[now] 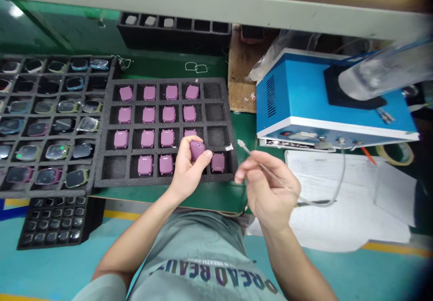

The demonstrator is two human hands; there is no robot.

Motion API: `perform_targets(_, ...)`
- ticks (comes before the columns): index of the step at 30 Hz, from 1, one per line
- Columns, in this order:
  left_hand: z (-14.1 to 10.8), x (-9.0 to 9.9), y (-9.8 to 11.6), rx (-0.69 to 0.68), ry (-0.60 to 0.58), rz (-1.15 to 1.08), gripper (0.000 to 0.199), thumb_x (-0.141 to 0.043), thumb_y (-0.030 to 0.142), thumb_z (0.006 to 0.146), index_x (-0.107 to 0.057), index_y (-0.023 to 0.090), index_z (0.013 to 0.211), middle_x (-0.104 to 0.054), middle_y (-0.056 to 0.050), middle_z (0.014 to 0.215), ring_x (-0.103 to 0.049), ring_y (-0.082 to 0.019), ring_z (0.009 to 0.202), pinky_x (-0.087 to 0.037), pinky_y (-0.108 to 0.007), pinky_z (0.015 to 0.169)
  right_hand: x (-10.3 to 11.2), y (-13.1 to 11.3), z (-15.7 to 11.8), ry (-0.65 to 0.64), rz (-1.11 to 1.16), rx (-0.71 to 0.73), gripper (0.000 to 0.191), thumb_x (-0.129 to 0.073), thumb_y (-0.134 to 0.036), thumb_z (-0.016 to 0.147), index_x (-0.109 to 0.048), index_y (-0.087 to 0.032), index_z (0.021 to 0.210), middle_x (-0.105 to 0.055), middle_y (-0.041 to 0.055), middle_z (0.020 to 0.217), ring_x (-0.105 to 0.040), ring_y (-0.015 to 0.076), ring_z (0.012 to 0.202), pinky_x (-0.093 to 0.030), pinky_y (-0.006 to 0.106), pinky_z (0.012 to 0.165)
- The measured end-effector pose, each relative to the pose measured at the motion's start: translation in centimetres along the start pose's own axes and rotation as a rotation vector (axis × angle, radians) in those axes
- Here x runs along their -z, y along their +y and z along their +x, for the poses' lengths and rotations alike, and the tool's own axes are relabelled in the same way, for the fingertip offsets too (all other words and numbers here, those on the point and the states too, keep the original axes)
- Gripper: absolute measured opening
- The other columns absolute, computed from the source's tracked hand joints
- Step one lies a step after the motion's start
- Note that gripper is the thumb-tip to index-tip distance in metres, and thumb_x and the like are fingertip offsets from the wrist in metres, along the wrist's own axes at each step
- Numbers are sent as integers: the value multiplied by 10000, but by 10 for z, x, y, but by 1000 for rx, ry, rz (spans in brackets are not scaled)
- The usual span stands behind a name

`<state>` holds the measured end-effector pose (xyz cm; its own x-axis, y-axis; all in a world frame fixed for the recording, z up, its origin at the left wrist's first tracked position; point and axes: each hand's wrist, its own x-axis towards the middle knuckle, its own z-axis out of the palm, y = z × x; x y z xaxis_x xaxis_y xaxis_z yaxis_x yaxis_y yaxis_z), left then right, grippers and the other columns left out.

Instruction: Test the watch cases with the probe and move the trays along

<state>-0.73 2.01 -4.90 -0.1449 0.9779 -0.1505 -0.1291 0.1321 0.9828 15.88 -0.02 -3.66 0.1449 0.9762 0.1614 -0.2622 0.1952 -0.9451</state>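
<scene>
My left hand point(187, 171) is closed around a purple watch case point(196, 150), thumb along its right edge, above the lower right of a black foam tray point(115, 180). Similar purple watch cases point(148, 115) fill most of the tray's compartments. Off to the right, my right hand point(272, 192) grips a thin, clear-looking tube point(274, 178) with a whitish tip point(241, 143) pointing up and left. The tip is apart from the held case. From my right hand the tube loops back to the front of a blue machine point(304, 91).
Left of the purple cases lies another foam tray point(56, 98) of watches, with a smaller tray point(56, 222) below it. A black tray point(176, 37) stands at the back. Papers point(338, 202), a tape roll point(395, 152) and a clear cylinder point(382, 73) are on the right.
</scene>
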Motion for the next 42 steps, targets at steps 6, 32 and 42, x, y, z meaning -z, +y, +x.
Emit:
perform_targets(6,5,-1,-8,-50,-19,-121,429,-666,394,974,-593,216,1357,-691,-71,1138,-694,-160,914,-595,-267,761,-8,26,32,-32,-235,250,136,-699,-276,1003,-803,-282,1091,-737,63,1158,-749,206,969,-668,385,792)
perform_targets(32,1,-9,-1,-79,10,-68,331,-797,287,923,-779,208,1244,-775,-93,1302,-756,-237,1192,-643,-367,1052,-18,43,31,-12,-186,165,109,-599,-325,1057,-693,-270,1048,-787,66,1059,-776,254,1073,-670,507,970)
perform_targets(42,1,-9,-1,-95,13,-52,335,-804,272,914,-785,210,1242,-779,-94,1293,-762,-237,1178,-639,-363,1057,-17,44,31,-25,-160,148,98,-607,-319,1054,-692,-270,1058,-782,66,1071,-770,255,1086,-670,504,966)
